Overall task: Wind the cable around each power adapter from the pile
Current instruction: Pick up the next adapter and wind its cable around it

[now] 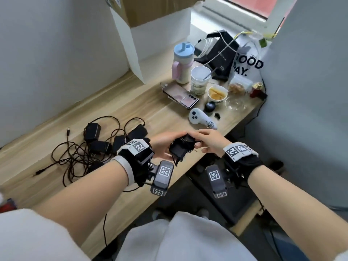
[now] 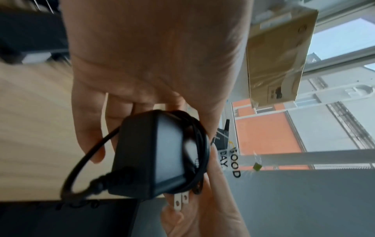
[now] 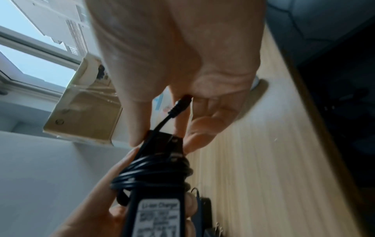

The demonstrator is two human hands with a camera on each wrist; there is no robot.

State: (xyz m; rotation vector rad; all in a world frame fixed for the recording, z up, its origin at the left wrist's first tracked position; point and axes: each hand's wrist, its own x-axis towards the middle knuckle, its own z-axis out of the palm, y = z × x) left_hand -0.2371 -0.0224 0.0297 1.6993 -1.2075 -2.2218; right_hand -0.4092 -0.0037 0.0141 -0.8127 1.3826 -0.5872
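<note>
My left hand (image 1: 163,146) grips a black power adapter (image 1: 180,147) just above the table's front edge, palm turned up under it. The adapter (image 2: 154,157) has its cable (image 2: 199,144) coiled several times round the body, and its metal prongs (image 2: 180,202) point toward my right palm. With its fingertips my right hand (image 1: 205,138) pinches the cable's free end against the adapter (image 3: 158,192), and the barrel plug (image 3: 180,104) sticks up between the fingers. The pile of black adapters (image 1: 98,146), with tangled cables (image 1: 71,157), lies on the wooden table (image 1: 37,147) to the left.
Farther back on the right stand a phone (image 1: 180,96), a paper cup (image 1: 200,80), a pastel bottle (image 1: 182,62), a snack bowl (image 1: 217,93), a white controller (image 1: 201,118) and bags (image 1: 246,66). A white box (image 1: 156,34) stands at the back. A dark chair base (image 1: 222,194) sits below the table edge.
</note>
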